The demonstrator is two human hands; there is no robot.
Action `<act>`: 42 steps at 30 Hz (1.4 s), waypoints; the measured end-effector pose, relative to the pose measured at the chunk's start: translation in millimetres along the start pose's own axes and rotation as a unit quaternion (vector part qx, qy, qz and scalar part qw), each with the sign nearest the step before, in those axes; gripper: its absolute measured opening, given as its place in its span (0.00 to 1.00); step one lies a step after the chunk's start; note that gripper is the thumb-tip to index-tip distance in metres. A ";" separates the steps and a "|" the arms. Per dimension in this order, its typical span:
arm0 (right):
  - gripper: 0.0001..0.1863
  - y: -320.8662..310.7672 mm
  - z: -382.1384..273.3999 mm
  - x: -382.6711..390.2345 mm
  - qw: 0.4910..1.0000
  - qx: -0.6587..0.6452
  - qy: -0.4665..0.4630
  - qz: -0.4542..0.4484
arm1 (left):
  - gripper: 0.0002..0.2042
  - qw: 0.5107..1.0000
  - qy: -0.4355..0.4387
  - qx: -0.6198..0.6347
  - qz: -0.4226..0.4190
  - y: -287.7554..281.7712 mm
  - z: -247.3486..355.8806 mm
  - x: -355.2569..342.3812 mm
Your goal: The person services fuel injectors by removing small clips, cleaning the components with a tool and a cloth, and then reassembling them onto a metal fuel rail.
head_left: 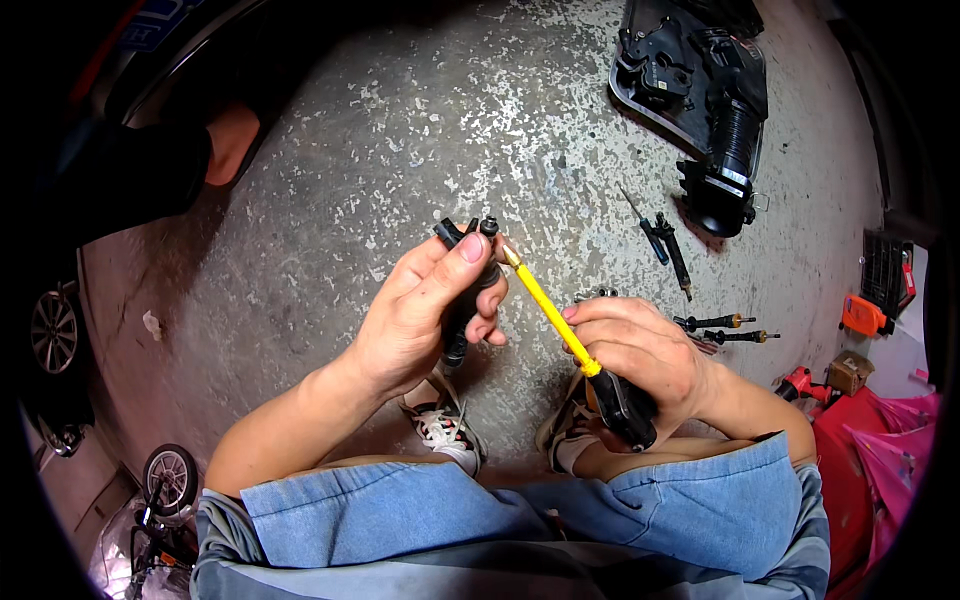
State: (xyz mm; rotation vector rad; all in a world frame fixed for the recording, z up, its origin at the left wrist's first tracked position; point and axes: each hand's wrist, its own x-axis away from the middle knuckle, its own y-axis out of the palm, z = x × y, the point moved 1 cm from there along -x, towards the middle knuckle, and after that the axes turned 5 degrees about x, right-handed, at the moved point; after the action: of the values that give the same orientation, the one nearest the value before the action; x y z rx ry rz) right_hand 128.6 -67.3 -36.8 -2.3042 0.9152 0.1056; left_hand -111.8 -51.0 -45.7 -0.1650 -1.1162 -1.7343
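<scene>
My left hand (420, 300) is closed round a slim black plastic part (456, 340), held upright with a connector and a small round end above my thumb. My right hand (650, 360) grips a screwdriver (543, 305) with a black handle and yellow shaft, angled up to the left. The screwdriver's metal tip is at the upper end of the black part, by my left thumb; whether it touches cannot be told.
A black tray (630, 90) with engine parts lies upper right, near tools (660, 245) and long black parts (730, 336). Another person's leg (230, 140) is upper left. A wheeled item (170, 478), red drill (800, 383), orange case (862, 315) and pink cloth (900, 440) sit around the edges.
</scene>
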 end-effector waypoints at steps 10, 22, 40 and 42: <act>0.27 4.8 -2.9 -3.4 1.000 0.012 0.006 0.003 | 0.23 1.000 -0.006 -0.009 -0.008 -4.8 -6.1 2.7; 0.26 3.5 -9.5 -0.3 0.999 0.027 0.029 -0.002 | 0.22 1.000 -0.006 -0.018 0.004 -2.1 -8.5 1.3; 0.26 9.5 -13.7 1.5 0.998 0.037 0.042 0.009 | 0.20 0.999 -0.030 0.036 -0.022 -2.6 -17.4 -0.1; 0.26 10.7 -12.5 4.6 0.998 0.032 0.045 0.005 | 0.20 0.997 -0.045 0.057 -0.013 -2.6 -19.5 -0.1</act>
State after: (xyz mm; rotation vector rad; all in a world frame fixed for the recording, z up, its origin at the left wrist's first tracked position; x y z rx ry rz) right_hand 123.3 -83.3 -34.1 -2.2617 0.9607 -0.0228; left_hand -106.5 -65.2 -58.2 -0.1601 -1.2856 -1.6949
